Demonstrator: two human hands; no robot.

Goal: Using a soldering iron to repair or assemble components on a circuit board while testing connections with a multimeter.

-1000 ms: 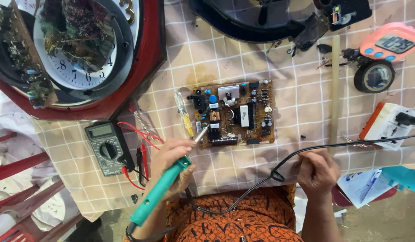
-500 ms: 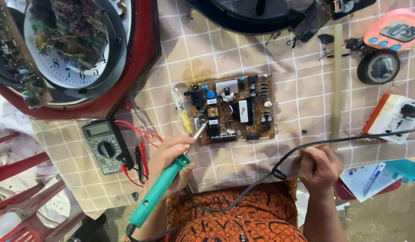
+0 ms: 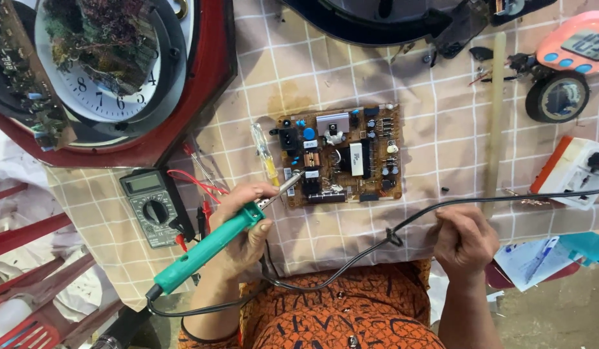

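My left hand (image 3: 244, 223) grips a green soldering iron (image 3: 209, 247); its metal tip rests at the lower left edge of a brown circuit board (image 3: 338, 155) lying on the checked tablecloth. My right hand (image 3: 464, 236) is closed around the iron's black cord (image 3: 403, 226), which runs off to the right and loops back under my left arm. A yellow-handled screwdriver (image 3: 264, 155) lies just left of the board.
A digital multimeter (image 3: 150, 207) with red leads sits at the left. A red-framed wall clock (image 3: 112, 77) fills the top left. A roll of black tape (image 3: 558, 97), a pink timer (image 3: 574, 45), a white power strip (image 3: 577, 171) and a long stick (image 3: 496, 116) lie at the right.
The view has shifted slightly and my right hand has slid a little along the cord. The soldering iron's tip stays at the board's lower left edge.
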